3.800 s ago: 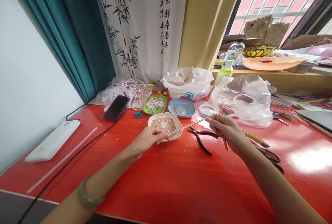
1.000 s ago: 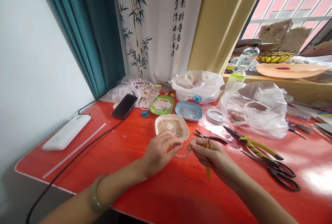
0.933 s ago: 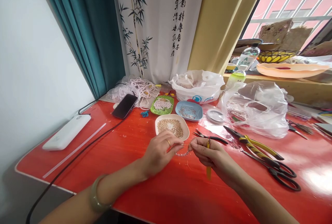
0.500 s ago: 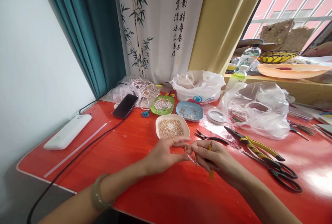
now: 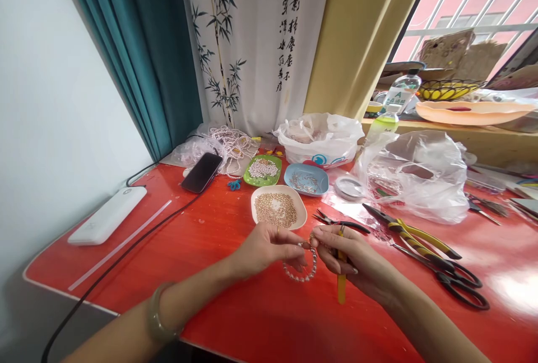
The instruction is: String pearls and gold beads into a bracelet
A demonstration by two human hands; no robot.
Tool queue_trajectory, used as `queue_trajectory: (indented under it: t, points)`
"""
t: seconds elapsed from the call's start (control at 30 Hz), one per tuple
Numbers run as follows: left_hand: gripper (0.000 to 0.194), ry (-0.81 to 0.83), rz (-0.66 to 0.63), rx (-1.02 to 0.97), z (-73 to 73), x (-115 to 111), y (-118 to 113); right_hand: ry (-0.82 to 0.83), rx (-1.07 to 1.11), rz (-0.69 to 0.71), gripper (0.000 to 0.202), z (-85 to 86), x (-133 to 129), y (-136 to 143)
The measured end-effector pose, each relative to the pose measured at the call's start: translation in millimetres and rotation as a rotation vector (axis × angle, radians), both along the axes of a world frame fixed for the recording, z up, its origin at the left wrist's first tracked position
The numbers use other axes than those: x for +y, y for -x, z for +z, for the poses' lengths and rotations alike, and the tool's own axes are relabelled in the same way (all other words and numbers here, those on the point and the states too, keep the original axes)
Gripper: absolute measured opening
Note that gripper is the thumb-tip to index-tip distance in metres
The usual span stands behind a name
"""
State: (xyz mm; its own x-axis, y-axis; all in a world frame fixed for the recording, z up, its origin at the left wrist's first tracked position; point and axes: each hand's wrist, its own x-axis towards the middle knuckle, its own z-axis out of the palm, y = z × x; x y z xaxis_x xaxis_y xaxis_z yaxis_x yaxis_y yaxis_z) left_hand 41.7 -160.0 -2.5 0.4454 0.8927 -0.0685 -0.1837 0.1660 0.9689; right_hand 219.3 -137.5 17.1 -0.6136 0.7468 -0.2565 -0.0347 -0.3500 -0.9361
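A beaded bracelet (image 5: pixel 301 279) hangs in a loop between my two hands, above the red table. My left hand (image 5: pixel 273 248) is closed, pinching one end of it between thumb and fingers. At the other end, the fingertips of my right hand (image 5: pixel 342 251) are pinched together at the bracelet. That hand also keeps a yellow-handled tool (image 5: pixel 341 287) against the palm; its kind is mostly hidden by the fingers. Just beyond my hands stands a cream dish (image 5: pixel 255 218) of gold beads. The tips of both hands hide the bracelet's ends.
Behind are a green dish (image 5: pixel 251 181) of pearly beads and a blue dish (image 5: pixel 323 188) of small metal pieces. Small pliers (image 5: pixel 342 223), yellow-black pliers (image 5: pixel 414 237) and scissors (image 5: pixel 445 273) lie right. A phone (image 5: pixel 202 172) and white power bank (image 5: pixel 108 214) lie left.
The bracelet now hangs as an open round loop, where before it was bunched between the fingers. My left fingers have closed on its end. The yellow tool hangs slightly lower.
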Motion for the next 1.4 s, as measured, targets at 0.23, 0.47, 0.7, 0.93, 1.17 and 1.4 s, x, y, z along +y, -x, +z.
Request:
queue_trajectory:
  t: [0.23, 0.47, 0.7, 0.93, 1.17, 1.4]
  points:
    - [0.02, -0.005, -0.041, 0.04, 0.0, 0.8, 1.5, 0.017, 0.006, -0.011, 0.028, 0.0, 0.8, 1.8]
    - [0.027, 0.028, -0.082, 0.06, -2.4, 2.0, -0.2, -0.015, -0.032, -0.002, 0.031, 2.5, -0.8, 2.6]
    - [0.024, 0.053, -0.08, 0.104, -2.5, 2.7, 1.6, 0.02, -0.037, -0.029, 0.031, 1.2, -0.2, 2.4]
    - [0.025, 0.081, -0.102, 0.096, -4.0, 2.9, 2.9, 0.031, -0.029, -0.034, 0.033, -3.9, 2.4, 0.3]
    - [0.027, 0.115, -0.119, 0.093, -3.5, 3.4, 4.0, 0.053, -0.005, -0.046, 0.034, -1.1, 4.8, -1.7]
    - [0.025, 0.01, -0.102, 0.183, -6.5, 5.6, 3.9, -0.218, -0.244, -0.071, 0.038, 7.1, 6.4, -7.6]
